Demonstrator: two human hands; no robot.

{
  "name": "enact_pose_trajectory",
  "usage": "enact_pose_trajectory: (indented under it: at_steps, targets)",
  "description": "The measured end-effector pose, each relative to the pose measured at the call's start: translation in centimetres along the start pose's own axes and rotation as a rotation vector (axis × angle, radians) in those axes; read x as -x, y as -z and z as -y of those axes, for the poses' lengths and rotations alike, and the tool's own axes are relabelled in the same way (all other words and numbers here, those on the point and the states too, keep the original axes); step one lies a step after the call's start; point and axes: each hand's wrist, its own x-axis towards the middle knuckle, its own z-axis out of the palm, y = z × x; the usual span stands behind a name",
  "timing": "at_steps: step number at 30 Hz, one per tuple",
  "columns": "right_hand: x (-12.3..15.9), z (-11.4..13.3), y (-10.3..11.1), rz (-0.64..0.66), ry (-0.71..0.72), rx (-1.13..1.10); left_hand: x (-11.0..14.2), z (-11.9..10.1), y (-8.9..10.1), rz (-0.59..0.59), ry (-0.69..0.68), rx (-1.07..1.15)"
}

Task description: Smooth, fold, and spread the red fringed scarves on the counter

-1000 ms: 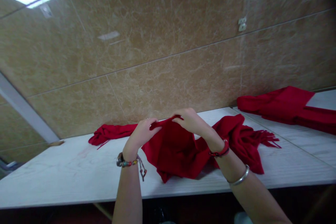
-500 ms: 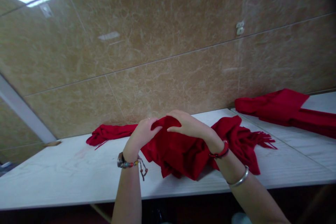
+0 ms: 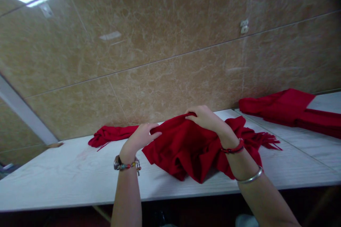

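Note:
A red scarf [image 3: 183,145] lies crumpled on the white table [image 3: 87,177], with a fringed end spread to the right. My left hand [image 3: 141,135] pinches its upper edge near the left corner. Farther right along that same edge, my right hand [image 3: 204,117] grips the cloth between thumb and fingers. The edge is lifted and runs fairly straight between both hands, while the lower part hangs in loose folds onto the table. Another stretch of red cloth [image 3: 112,135] reaches out to the left behind my left hand; whether it joins the scarf is hidden.
More red cloth, folded [image 3: 282,108], lies at the right against the wall. A brown marbled wall [image 3: 165,42] rises directly behind the table. A small brown piece [image 3: 55,145] sits at the table's far left corner. The table's front edge runs below my forearms.
My hands have moved apart, the right one going right and slightly up, the left one slightly left. The scarf's upper edge has been drawn out straighter between them.

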Motion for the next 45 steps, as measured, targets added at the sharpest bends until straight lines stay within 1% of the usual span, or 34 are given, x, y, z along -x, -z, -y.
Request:
enact_pose_trajectory:
  at_steps: [2,4,6,9,11,13,15,16,17,20,24,26,28,30,32,35,37,38,40,41,42,43,45]
  targets:
    - [0.1,-0.1,-0.3,0.064,0.03,0.032,-0.2,-0.5,-0.1,-0.086,-0.021,-0.039]
    - [0.2,0.5,-0.7,0.092,0.099,0.006,-0.6,-1.1,-0.2,-0.156,-0.051,-0.073]
    - [0.2,1.5,-1.1,0.082,0.149,-0.055,-1.0,-1.7,-0.4,-0.186,-0.082,-0.078]
    - [-0.1,3.0,-1.3,0.086,0.11,-0.114,-1.3,-2.3,-0.6,-0.202,-0.079,-0.055]
    - [-0.3,3.4,-1.2,0.071,0.073,-0.122,-1.2,-2.3,-0.6,-0.165,-0.05,-0.019]
    - [-0.5,3.2,-1.0,0.018,0.06,-0.121,-0.9,-2.2,-0.5,-0.065,-0.042,0.067]
    - [-0.6,2.7,-0.8,-0.045,0.057,-0.12,-0.4,-2.1,-0.3,0.039,-0.074,0.189]
    - [-0.6,2.5,-0.7,-0.073,0.052,-0.123,-0.3,-2.1,-0.3,0.066,-0.09,0.248]
    - [-0.5,2.3,-0.6,-0.096,0.048,-0.128,-0.2,-2.2,-0.2,0.072,-0.098,0.295]
    - [-0.3,1.9,-0.3,-0.145,0.054,-0.149,-0.3,-2.5,-0.3,0.037,-0.097,0.362]
    - [-0.2,1.9,-0.2,-0.171,0.06,-0.132,-1.1,-3.0,-1.0,0.085,-0.145,0.401]
    - [-0.2,1.9,-0.2,-0.175,0.059,-0.122,-1.5,-3.2,-1.4,0.091,-0.137,0.394]
    - [-0.2,1.8,-0.1,-0.177,0.06,-0.116,-1.8,-3.3,-1.8,0.071,-0.118,0.34]
    - [-0.2,1.6,0.1,-0.187,0.052,-0.108,-2.2,-3.2,-2.1,0.038,-0.104,0.261]
    - [-0.1,1.2,0.3,-0.196,0.034,-0.091,-2.5,-2.8,-2.3,-0.05,-0.072,0.169]
    - [0.1,0.6,0.7,-0.147,0.02,-0.069,-2.5,-2.5,-2.0,-0.304,0.004,0.031]
    - [0.3,0.5,1.1,-0.101,0.034,-0.068,-2.0,-2.9,-1.4,-0.472,0.015,-0.012]
    - [0.4,0.6,1.3,-0.099,0.042,-0.075,-1.7,-3.3,-1.0,-0.542,0.008,-0.008]
    - [0.7,0.9,1.8,-0.158,0.042,-0.095,-1.1,-4.3,-0.3,-0.65,0.001,0.028]
    - [0.8,1.2,2.0,-0.205,0.034,-0.103,-0.9,-4.7,0.0,-0.674,0.006,0.052]
    - [0.8,1.3,2.1,-0.245,0.027,-0.107,-0.8,-5.0,0.1,-0.671,0.016,0.073]
    - [0.8,1.4,2.2,-0.269,0.023,-0.105,-0.8,-5.0,0.1,-0.646,0.029,0.087]
    - [0.6,1.2,1.9,-0.257,0.015,-0.079,-1.3,-4.6,-0.2,-0.557,0.054,0.101]
